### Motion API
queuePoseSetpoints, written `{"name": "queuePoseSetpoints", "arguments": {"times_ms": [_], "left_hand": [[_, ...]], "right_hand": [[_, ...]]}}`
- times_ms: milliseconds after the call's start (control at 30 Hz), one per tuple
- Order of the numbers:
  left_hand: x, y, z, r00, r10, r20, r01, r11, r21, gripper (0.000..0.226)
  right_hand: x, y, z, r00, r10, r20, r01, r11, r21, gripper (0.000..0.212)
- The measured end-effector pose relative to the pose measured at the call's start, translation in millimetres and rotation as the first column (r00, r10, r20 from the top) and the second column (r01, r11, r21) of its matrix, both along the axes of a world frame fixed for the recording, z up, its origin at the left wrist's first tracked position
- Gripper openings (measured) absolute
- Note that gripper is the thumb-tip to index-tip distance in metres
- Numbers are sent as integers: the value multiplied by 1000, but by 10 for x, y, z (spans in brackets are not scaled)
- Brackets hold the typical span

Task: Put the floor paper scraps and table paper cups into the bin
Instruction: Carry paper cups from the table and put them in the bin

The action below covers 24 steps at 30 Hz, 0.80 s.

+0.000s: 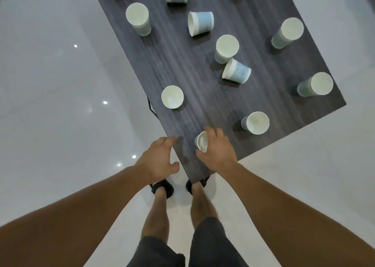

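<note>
- You are on the cup-clearing step. Your right hand (218, 151) has its grip curled round a small paper cup (200, 143) at the near corner of the counter (182, 67), lower centre of the frame.
- The held cup is tipped, its mouth turned left toward your other hand. I cannot tell whether it is touching the counter.
- Your left hand (158, 159) hovers at the counter's near edge, just left of the cup, its grip spread and loose, holding nothing.
- Both forearms reach in from the bottom corners, backs of the hands up.
- Many cups remain, some upright and some on their sides. The nearest are an upright cup (256, 122) to the right and another cup (172, 96) above your left hand.
- No bin or floor scraps are in view. The next move probably calls for finding the bin, perhaps after your free hand takes a second cup.
</note>
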<state>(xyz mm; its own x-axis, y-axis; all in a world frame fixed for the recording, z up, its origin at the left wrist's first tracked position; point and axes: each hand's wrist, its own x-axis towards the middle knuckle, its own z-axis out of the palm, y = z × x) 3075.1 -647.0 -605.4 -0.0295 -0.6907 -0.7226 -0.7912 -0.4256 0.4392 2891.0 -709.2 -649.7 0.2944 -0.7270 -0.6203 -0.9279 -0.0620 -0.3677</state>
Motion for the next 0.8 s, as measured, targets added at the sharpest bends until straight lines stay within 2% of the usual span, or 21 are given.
{"name": "queuePoseSetpoints", "arguments": {"times_ms": [67, 133, 233, 367, 433, 500, 567, 600, 633, 700, 800], "left_hand": [[-82, -62, -19, 998, 23, -61, -26, 998, -53, 78], [-155, -159, -6, 993, 36, -108, -48, 993, -111, 82], [-203, -321, 74, 985, 18, -171, -47, 985, -163, 83], [-187, -382, 174, 980, 34, -195, -75, 975, -209, 57], [-163, -354, 165, 977, 88, -192, -128, 970, -207, 55], [-143, -319, 115, 976, 119, -185, -156, 968, -199, 59], [-150, -294, 45, 974, 134, -183, -170, 965, -200, 62], [-170, -290, 12, 972, 140, -186, -177, 965, -196, 63], [-200, -297, -19, 970, 148, -192, -185, 965, -188, 64], [-260, -329, -51, 967, 162, -195, -195, 966, -169, 66], [-311, -416, -56, 970, 154, -190, -189, 965, -181, 61]], "right_hand": [[19, -42, 76, 975, -174, 140, 165, 984, 72, 79], [41, -66, 198, 915, -285, 286, 249, 956, 156, 81], [58, -54, 408, 876, -310, 369, 238, 944, 229, 78], [-28, -109, 574, 830, -357, 428, 218, 915, 340, 83], [-140, -191, 589, 819, -343, 461, 232, 931, 281, 82], [-308, -336, 508, 881, -298, 368, 321, 947, -1, 77], [-519, -522, 375, 962, -251, 109, 273, 907, -321, 74], [-623, -599, 303, 970, -243, -28, 215, 899, -381, 76], [-715, -661, 228, 962, -236, -137, 172, 914, -366, 81], [-852, -736, 82, 950, -208, -232, 153, 960, -234, 89], [-935, -790, -63, 965, -181, -190, 171, 983, -67, 86]]}}
